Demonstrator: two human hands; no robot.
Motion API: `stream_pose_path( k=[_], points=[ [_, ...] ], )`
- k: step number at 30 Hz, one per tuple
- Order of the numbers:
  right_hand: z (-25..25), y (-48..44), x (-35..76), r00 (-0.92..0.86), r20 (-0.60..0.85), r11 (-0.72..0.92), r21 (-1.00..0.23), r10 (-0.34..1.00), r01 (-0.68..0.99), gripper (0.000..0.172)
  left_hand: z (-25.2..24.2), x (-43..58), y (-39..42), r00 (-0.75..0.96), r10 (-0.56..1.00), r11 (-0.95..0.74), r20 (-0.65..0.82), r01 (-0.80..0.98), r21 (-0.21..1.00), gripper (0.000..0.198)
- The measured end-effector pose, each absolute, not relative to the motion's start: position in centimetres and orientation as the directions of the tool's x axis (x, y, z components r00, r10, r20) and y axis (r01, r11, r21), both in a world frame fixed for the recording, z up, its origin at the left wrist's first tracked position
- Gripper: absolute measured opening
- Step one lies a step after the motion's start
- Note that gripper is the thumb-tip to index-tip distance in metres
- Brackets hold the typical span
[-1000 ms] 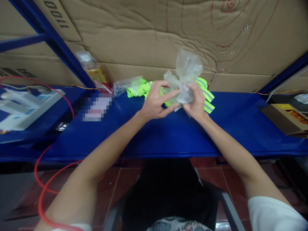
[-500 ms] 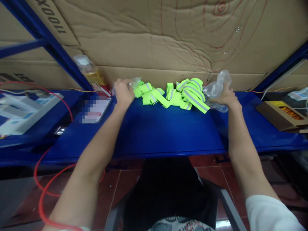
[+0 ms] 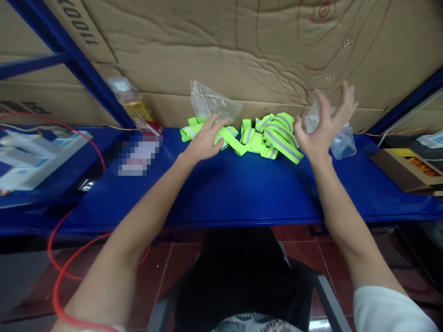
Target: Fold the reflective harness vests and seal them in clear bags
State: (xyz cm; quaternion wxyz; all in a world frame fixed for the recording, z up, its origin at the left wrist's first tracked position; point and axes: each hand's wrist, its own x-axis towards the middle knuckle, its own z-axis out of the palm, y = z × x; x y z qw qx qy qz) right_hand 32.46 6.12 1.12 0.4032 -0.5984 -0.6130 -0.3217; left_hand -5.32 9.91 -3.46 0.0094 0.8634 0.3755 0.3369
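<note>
Neon yellow-green reflective straps (image 3: 280, 136) with a grey stripe lie in loose folded coils along the back of the blue table. My left hand (image 3: 206, 140) rests over the left coils, palm down, its fingers stretched out; whether it presses on them I cannot tell. Just behind those fingers a clear plastic bag (image 3: 212, 101) stands crumpled against the cardboard, partly over the straps. To the right of the straps my right hand (image 3: 327, 122) is raised with fingers spread and nothing in it. Another clear plastic bag (image 3: 343, 144) lies behind that hand, partly hidden by it.
A bottle with a yellow and red label (image 3: 140, 110) stands at the back left, with a blurred-out flat item before it. An open cardboard box (image 3: 406, 170) sits at the right. A red hose (image 3: 57, 295) loops at the left. Cardboard (image 3: 180, 55) walls the back.
My left hand has left the left bag and moved right over the straps; that bag now stands further right. My right hand has let go of the right bag and opened.
</note>
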Motion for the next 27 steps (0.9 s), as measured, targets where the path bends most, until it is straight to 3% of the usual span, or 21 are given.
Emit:
stream_pose_path(
  k=[2, 4, 7, 9, 11, 14, 18, 21, 24, 27],
  points=[
    [0.9, 4.5, 29.3, -0.169, 0.898, 0.338, 0.024, 0.407, 0.941, 0.049, -3.4, -4.9, 9.4, 0.418, 0.644, -0.686, 0.641, 0.687, 0.241, 0.06],
    [0.1, 3.2, 26.1, -0.378, 0.782, 0.558, 0.047, 0.495, 0.829, 0.033, -3.0, -4.6, 9.0, 0.336, 0.645, -0.628, 0.686, 0.744, 0.226, 0.047],
    [-2.0, 2.6, 22.2, -0.636, 0.531, 0.753, -0.005, 0.56, 0.658, 0.041, -2.7, -4.8, 8.7, 0.306, 0.673, -0.568, 0.673, 0.797, 0.205, 0.032],
    [-3.5, 3.1, 21.0, -0.675, 0.428, 0.747, 0.002, 0.601, 0.665, 0.05, -3.0, -4.9, 8.6, 0.395, 0.688, -0.593, 0.608, 0.79, 0.157, 0.034],
    [-4.5, 4.1, 21.0, -0.627, 0.372, 0.677, -0.005, 0.685, 0.736, 0.061, -3.5, -4.8, 8.5, 0.485, 0.703, -0.614, 0.52, 0.782, 0.102, 0.054],
    [-5.0, 5.6, 22.5, -0.509, 0.338, 0.555, -0.048, 0.792, 0.831, 0.076, -4.6, -4.2, 8.5, 0.466, 0.772, -0.543, 0.434, 0.837, 0.067, 0.083],
    [-4.7, 6.5, 24.7, -0.452, 0.339, 0.501, -0.069, 0.825, 0.863, 0.088, -4.9, -3.4, 8.7, 0.432, 0.802, -0.506, 0.413, 0.858, 0.085, 0.064],
    [-4.4, 6.3, 25.2, -0.478, 0.371, 0.539, -0.073, 0.796, 0.839, 0.094, -4.3, -3.1, 8.8, 0.414, 0.773, -0.557, 0.481, 0.805, 0.203, 0.04],
    [-4.1, 5.8, 24.8, -0.562, 0.414, 0.644, -0.081, 0.716, 0.761, 0.098, -3.8, -2.6, 8.5, 0.285, 0.772, -0.588, 0.568, 0.659, 0.469, 0.02],
    [-4.1, 5.3, 24.0, -0.652, 0.431, 0.753, -0.105, 0.624, 0.65, 0.097, -3.7, -1.9, 8.3, 0.194, 0.816, -0.572, 0.544, 0.405, 0.713, 0.014]
  ],
)
